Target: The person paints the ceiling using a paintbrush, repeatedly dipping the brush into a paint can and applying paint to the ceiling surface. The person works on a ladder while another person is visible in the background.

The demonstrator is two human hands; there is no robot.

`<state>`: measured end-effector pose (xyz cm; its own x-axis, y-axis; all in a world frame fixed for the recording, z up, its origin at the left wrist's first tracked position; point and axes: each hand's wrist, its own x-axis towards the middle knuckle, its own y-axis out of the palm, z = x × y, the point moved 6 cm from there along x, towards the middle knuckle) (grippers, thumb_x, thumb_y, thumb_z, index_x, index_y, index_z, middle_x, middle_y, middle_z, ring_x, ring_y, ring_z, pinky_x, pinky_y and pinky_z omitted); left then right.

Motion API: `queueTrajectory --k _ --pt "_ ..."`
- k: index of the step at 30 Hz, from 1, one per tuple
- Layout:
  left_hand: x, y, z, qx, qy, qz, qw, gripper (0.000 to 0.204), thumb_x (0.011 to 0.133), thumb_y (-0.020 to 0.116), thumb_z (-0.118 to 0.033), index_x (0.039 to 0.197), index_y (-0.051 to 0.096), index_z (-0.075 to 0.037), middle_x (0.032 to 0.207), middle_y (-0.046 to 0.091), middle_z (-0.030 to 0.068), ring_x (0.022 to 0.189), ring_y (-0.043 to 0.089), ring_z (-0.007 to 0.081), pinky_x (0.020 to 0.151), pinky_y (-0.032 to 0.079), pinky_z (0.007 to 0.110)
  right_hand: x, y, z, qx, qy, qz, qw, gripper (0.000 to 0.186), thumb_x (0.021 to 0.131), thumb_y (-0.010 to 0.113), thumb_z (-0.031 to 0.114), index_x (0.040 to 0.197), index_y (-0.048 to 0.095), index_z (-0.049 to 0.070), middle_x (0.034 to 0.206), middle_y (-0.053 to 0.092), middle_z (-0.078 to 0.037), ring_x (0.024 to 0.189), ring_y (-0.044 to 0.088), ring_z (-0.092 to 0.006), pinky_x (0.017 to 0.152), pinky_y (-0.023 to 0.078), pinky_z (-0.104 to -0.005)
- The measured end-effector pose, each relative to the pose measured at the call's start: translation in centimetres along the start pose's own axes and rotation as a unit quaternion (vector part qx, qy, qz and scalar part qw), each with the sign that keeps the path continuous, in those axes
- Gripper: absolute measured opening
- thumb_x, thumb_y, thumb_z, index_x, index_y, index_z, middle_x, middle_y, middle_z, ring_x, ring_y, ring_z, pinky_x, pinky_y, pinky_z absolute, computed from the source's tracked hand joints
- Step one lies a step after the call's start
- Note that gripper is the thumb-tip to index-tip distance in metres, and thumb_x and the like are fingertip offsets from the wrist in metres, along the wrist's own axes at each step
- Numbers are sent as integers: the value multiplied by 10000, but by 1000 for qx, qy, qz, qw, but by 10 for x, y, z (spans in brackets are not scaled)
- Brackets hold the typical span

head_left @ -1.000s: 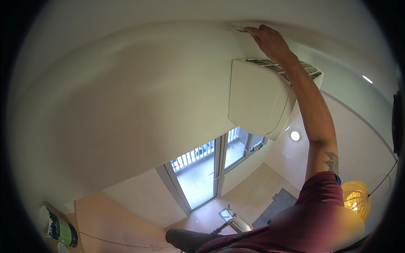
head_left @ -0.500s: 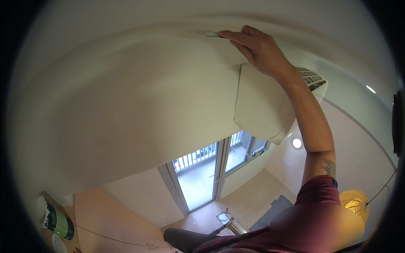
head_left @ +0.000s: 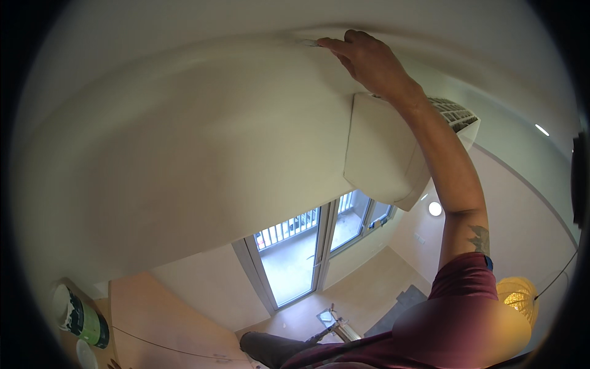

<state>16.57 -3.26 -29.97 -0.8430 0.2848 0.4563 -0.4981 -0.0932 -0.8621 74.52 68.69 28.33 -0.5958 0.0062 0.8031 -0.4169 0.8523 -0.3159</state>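
Note:
My right hand (head_left: 370,61) is raised high at the seam between the pale wall (head_left: 246,154) and the ceiling (head_left: 203,18). It grips what looks like a small paintbrush (head_left: 311,43), its pale tip against the top of the wall; the fingers hide the handle. Below this hand a white air conditioner (head_left: 381,147) hangs on the wall. At the bottom left edge a few fingertips of my left hand (head_left: 113,365) show beside a round white tub (head_left: 86,355); the rest of that hand is out of frame.
A green and white bucket (head_left: 86,320) with dark patches stands at the lower left, next to a pinkish cabinet top (head_left: 166,320). Far below, a glass door (head_left: 286,264) opens onto a railed balcony. A yellow lamp (head_left: 518,294) hangs at the right.
My right hand has shifted slightly up and to the left along the seam, with the brush still in it. The bucket and the tub stay where they were.

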Motion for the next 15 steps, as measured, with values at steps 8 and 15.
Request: queueTrajectory --k 8,15 --pt "-15 -23 -18 -12 -49 107 993 809 958 591 -516 1607 312 -122 1639 319 272 1501 324 452 1239 258 534 7 5 6 -13 -10 -8 1000 285 1022 624 183 1299 690 185 852 616 -99 815 625 -261 725 545 -430" --pt "3 -54 -32 -15 -50 133 990 813 961 577 -527 1613 304 -125 1647 306 269 1509 311 449 1247 243 529 1 1 -6 -15 14 -2 1000 274 1026 614 175 1286 697 153 853 623 -108 823 627 -268 735 543 -436"
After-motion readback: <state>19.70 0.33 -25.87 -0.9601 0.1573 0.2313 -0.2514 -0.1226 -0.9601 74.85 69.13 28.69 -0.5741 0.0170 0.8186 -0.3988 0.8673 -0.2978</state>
